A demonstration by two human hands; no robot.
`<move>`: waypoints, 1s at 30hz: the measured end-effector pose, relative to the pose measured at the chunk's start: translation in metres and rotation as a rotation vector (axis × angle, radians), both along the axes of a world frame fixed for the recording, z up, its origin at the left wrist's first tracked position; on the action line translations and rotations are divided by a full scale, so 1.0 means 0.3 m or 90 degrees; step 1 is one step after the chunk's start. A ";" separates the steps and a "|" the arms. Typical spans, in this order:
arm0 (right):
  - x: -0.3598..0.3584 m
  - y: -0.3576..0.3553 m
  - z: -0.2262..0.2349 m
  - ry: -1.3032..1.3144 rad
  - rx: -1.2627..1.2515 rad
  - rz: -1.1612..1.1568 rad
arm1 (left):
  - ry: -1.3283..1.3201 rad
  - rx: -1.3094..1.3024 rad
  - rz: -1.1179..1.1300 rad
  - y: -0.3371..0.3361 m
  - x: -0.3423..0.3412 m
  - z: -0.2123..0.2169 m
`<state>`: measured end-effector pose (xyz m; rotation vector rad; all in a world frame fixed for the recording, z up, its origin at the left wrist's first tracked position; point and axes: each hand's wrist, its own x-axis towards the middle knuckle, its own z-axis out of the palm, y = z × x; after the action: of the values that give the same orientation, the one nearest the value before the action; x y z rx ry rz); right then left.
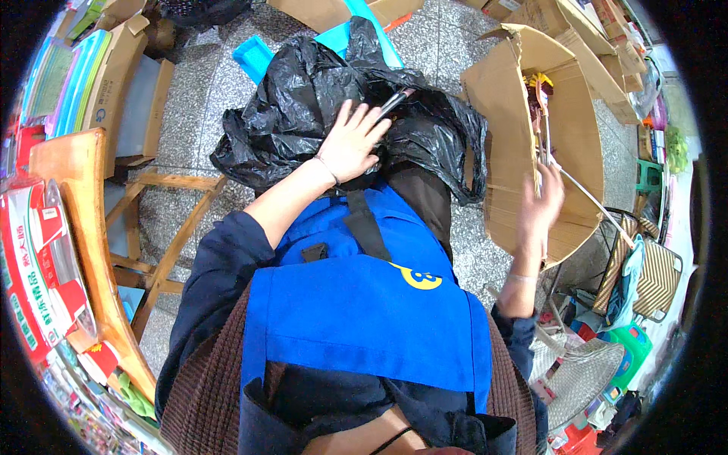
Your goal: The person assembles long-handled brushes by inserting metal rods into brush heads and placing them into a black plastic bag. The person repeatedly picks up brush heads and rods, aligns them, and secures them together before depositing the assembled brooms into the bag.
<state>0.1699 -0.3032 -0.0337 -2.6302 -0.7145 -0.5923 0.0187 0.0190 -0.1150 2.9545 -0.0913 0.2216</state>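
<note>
A crumpled black plastic bag (288, 91) lies across my lap. My left hand (353, 144) rests on it with the fingers stretched and spread. Just beyond those fingertips, a slim dark and silvery rod-like thing (396, 101) lies on the bag; its kind is unclear. On the right, my right hand (540, 201) is over the near side of an open cardboard box (572, 129), blurred by motion. Thin sticks (545, 136) with a dark red and yellow end (539, 82) stand in the box beside that hand. Whether its fingers hold one is not clear.
A wooden stool or chair frame (167, 227) stands at the left, near a red and white package (42, 265). Cardboard cartons (121, 83) are at the far left. Blue plastic pieces (254, 57) lie beyond the bag. A striped folding chair (656, 277) is at the right.
</note>
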 end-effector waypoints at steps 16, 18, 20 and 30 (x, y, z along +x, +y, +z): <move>-0.141 0.808 -0.492 0.224 -0.376 0.487 | 0.082 -0.356 0.208 -0.016 -0.419 0.057; -0.147 0.808 -0.484 0.167 -0.289 0.486 | 0.111 -0.347 0.177 -0.012 -0.414 0.064; -0.137 0.809 -0.442 0.154 -0.238 0.437 | 0.141 -0.322 0.123 -0.007 -0.415 0.072; 0.022 0.734 0.025 0.566 0.456 0.281 | 0.130 -0.282 0.047 -0.006 -0.423 0.073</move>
<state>0.1766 -0.0831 -0.0264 -1.7043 -0.5907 0.3878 -0.1081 0.0172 -0.0930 2.5220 0.0851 -0.0480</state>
